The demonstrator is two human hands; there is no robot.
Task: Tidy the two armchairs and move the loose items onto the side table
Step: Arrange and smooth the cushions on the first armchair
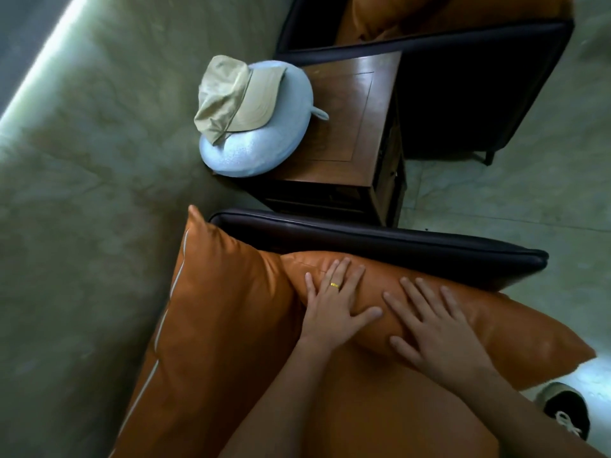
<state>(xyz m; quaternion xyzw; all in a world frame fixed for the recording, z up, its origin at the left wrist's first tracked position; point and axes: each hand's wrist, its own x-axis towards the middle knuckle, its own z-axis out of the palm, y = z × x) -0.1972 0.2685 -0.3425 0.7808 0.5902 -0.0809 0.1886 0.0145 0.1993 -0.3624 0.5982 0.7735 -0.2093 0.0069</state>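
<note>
Our left hand [334,302] and right hand [439,328] lie flat with fingers straight and spread, pressing down on the orange cushion [529,332] that rests along the near armchair's dark armrest [363,242]; neither hand grips anything. The cover looks slick, and the cushion's right corner juts past the end of the armrest. We judge that a push too far right could slide it off toward the floor [82,193] by our shoe [565,411]. A heavy press might also knock the taller back cushion [224,309], the one with white piping just to the left, out of square. The loose items sit on the side table [350,110] between the two chairs: a beige hat [228,94] lying on a pale blue round pillow [281,104]. That pillow hangs over the table's left edge, so we think a bump to the table could tip it off, hat and all. On the far side of the table stands the far armchair [463,77] with its own orange cushion [396,14], only partly in view, so we cannot tell whether it needs straightening. The armrest stands between us and the table, and any reach there must go over it.
</note>
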